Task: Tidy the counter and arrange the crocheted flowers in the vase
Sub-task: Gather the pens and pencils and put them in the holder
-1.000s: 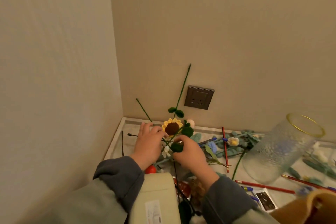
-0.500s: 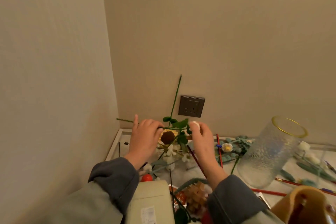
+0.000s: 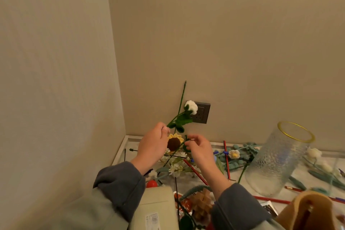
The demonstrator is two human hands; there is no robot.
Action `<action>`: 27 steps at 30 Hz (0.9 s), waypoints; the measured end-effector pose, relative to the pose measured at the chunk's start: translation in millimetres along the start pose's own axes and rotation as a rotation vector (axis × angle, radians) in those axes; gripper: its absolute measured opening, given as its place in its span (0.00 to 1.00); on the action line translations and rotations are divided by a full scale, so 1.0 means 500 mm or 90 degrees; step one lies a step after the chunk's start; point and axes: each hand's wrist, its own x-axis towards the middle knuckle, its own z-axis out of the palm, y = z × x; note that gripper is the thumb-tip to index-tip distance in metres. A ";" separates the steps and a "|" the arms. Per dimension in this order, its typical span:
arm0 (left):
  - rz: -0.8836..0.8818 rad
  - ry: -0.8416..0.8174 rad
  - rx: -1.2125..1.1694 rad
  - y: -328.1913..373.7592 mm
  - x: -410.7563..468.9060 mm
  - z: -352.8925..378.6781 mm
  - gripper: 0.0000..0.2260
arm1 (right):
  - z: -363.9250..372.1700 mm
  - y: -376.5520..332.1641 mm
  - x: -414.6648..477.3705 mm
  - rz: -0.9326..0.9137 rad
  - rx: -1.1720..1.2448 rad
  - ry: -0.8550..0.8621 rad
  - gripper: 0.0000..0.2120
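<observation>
My left hand (image 3: 152, 147) grips the green stem of a white crocheted flower (image 3: 191, 107), whose head points up and right in front of the wall socket. My right hand (image 3: 198, 147) pinches a green leaf or stem beside the crocheted sunflower (image 3: 174, 142), which sits between both hands above the counter. The clear textured glass vase (image 3: 276, 162) with a gold rim stands upright at the right, apart from both hands. More crocheted flowers lie on the counter: white daisies (image 3: 177, 168), a pale yellow-centred bloom (image 3: 234, 154) and white buds (image 3: 315, 154).
Red pencils (image 3: 226, 160) and blue pens lie among teal stems. A cream box (image 3: 156, 209), a wooden puzzle (image 3: 202, 203), a red ball (image 3: 152, 184) and a tan bag (image 3: 308, 211) crowd the near edge. Walls close the corner at left and behind.
Both hands have risen from the counter. The white flower has swung up in my left hand so its head now stands before the socket; the sunflower has lifted with them.
</observation>
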 end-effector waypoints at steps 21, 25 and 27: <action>-0.153 -0.010 -0.189 -0.092 0.035 0.020 0.16 | 0.081 0.065 0.057 -0.146 -0.572 -0.148 0.12; -0.154 0.008 -0.215 -0.092 0.034 0.020 0.16 | 0.082 0.065 0.057 -0.143 -0.539 -0.134 0.12; -0.147 0.031 -0.239 -0.087 0.033 0.017 0.15 | 0.080 0.063 0.058 -0.154 -0.494 -0.089 0.13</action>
